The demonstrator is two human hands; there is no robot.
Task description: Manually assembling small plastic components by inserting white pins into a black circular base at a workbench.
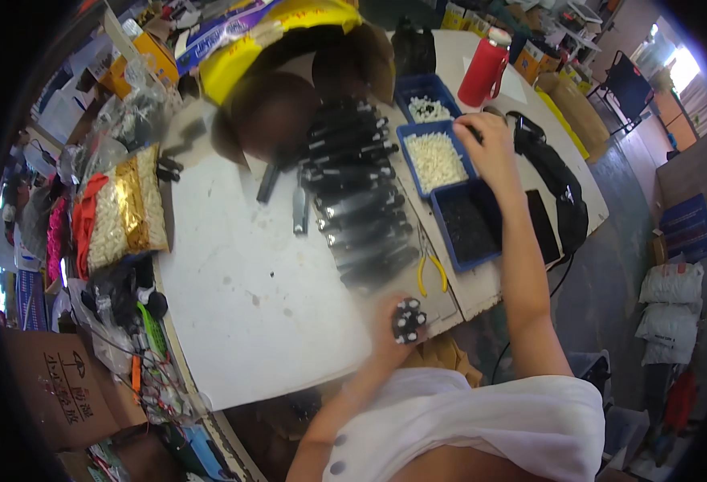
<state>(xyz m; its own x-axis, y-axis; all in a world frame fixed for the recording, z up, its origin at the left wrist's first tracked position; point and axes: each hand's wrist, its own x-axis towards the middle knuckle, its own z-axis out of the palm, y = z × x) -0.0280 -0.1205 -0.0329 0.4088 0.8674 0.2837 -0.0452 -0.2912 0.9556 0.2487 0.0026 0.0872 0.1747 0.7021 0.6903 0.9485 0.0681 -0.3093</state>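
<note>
My left hand [387, 328] is closed around a bundle of short black tubes [408, 320] with white ends, held near the front edge of the table. My right hand [490, 145] reaches over the blue trays, its fingers curled together at the far right corner of the tray of white pieces [438, 161]. A small dark spot shows between its fingertips and thumb; what they pinch is too small to make out. Left of the trays lie several rows of black tube-like pieces [353, 181], many with pale ends, blurred toward the near side.
Yellow-handled pliers [431, 273] lie beside an open blue tray of dark contents [467, 226]. Another blue tray [405, 92] holds white and black pieces. A red bottle [484, 71] stands behind. A large open yellow bag [289, 40] and a bag of white pieces [128, 213] border the table.
</note>
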